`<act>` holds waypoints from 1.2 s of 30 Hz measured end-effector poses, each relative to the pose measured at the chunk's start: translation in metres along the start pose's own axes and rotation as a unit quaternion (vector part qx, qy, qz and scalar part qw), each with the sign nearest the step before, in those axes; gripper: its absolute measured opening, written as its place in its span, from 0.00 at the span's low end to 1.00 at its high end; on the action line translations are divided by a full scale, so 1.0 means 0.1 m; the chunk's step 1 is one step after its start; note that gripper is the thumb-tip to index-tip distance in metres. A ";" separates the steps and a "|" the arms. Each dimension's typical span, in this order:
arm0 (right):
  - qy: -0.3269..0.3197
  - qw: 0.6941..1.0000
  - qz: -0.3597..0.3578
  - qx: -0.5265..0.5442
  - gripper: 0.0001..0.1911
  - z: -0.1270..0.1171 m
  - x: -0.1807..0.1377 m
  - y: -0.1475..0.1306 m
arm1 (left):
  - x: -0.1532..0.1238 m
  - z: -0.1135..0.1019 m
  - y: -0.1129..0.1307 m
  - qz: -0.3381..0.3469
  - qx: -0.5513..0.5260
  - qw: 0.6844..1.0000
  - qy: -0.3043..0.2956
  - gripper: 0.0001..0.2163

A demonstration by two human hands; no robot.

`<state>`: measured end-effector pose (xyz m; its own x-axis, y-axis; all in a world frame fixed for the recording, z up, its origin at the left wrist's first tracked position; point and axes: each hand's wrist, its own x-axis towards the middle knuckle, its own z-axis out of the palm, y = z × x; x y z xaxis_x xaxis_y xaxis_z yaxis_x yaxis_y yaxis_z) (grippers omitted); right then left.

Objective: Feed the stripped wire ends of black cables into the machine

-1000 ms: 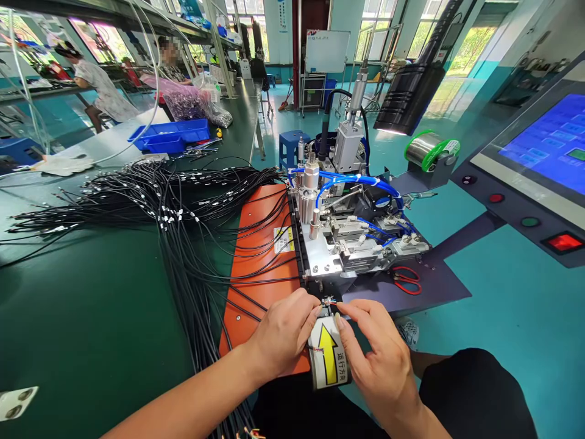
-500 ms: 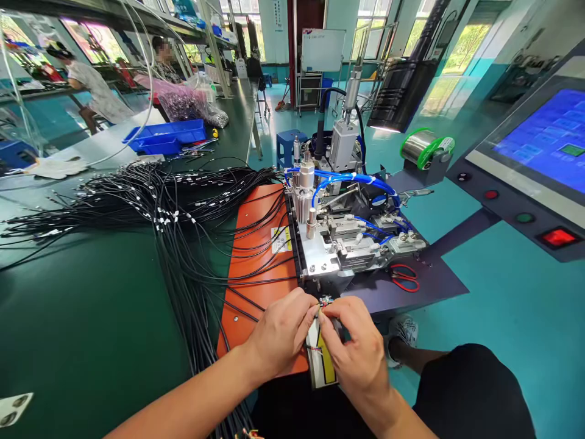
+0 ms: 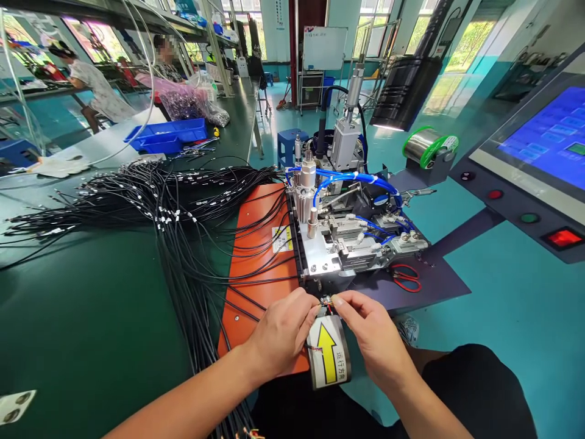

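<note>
Just past the yellow arrow point(image 3: 327, 353), my left hand point(image 3: 284, 326) and right hand point(image 3: 371, 326) both pinch tiny colored wires point(image 3: 328, 302) at the front of the metal machine point(image 3: 361, 251). Red-handled scissors point(image 3: 414, 284) lie by the machine's near right side. Farther back is a green spool of solder point(image 3: 420, 145).

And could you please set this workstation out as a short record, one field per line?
Left hand: fingertips at tiny coloured wires; exact grip too small to tell
Right hand: fingertips at the same wires, from the other side
Below fingertips: yellow arrow on a white label
Black cables: bundled on the green table, some crossing the orange plate
Red-handled scissors: right of the hands
</note>
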<state>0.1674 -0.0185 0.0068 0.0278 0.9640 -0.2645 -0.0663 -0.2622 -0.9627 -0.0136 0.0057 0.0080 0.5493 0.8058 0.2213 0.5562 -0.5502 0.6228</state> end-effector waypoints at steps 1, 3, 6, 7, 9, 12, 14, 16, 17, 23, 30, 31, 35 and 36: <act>0.000 1.000 -0.004 -0.007 0.18 0.00 0.00 0.00 | 0.00 0.00 0.00 0.000 0.003 1.000 0.001 0.12; -0.002 1.000 -0.011 -0.023 0.18 -0.01 0.00 0.02 | -0.01 0.00 0.01 -0.003 0.010 1.000 0.001 0.12; 0.000 0.999 -0.018 -0.049 0.19 -0.04 0.01 0.05 | -0.01 -0.04 0.03 -0.001 0.023 1.000 0.003 0.10; 0.004 0.998 -0.021 -0.058 0.19 -0.05 0.02 0.06 | -0.01 -0.06 0.03 0.002 0.026 1.000 0.003 0.09; 0.012 0.996 -0.032 -0.077 0.19 -0.06 0.03 0.06 | -0.02 -0.10 0.04 0.006 0.023 1.000 0.005 0.10; 0.021 0.992 -0.044 -0.119 0.18 -0.07 0.06 0.06 | -0.04 -0.13 0.02 0.007 0.020 1.000 0.014 0.09; 0.032 0.987 -0.050 -0.152 0.18 -0.07 0.07 0.05 | -0.05 -0.12 0.00 0.012 0.035 0.999 0.025 0.09; 0.044 0.981 -0.056 -0.178 0.18 -0.07 0.08 0.05 | -0.05 -0.09 -0.02 0.023 0.052 0.998 0.035 0.09; 0.048 0.979 -0.059 -0.187 0.18 -0.07 0.09 0.05 | -0.05 -0.08 -0.02 0.029 0.061 0.997 0.041 0.09; 0.056 0.974 -0.073 -0.207 0.18 -0.06 0.13 0.07 | -0.02 -0.05 -0.02 0.046 0.107 0.991 0.062 0.11; 0.054 0.975 -0.073 -0.202 0.17 -0.06 0.15 0.12 | -0.01 -0.03 -0.02 0.045 0.111 0.991 0.064 0.12; 0.054 0.975 -0.073 -0.202 0.17 -0.06 0.15 0.12 | -0.01 -0.03 -0.02 0.045 0.111 0.991 0.065 0.12; 0.054 0.976 -0.073 -0.200 0.17 -0.06 0.14 0.13 | -0.01 -0.03 -0.02 0.046 0.109 0.991 0.066 0.12; 0.053 0.976 -0.073 -0.197 0.17 -0.06 0.14 0.13 | -0.01 -0.03 -0.01 0.047 0.109 0.991 0.067 0.12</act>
<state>0.1725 -0.0089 -0.0098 0.1133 0.9877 -0.1078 0.3352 -0.1402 -0.9316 -0.0167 0.0064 0.0090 0.5257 0.7626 0.3768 0.6362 -0.6466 0.4210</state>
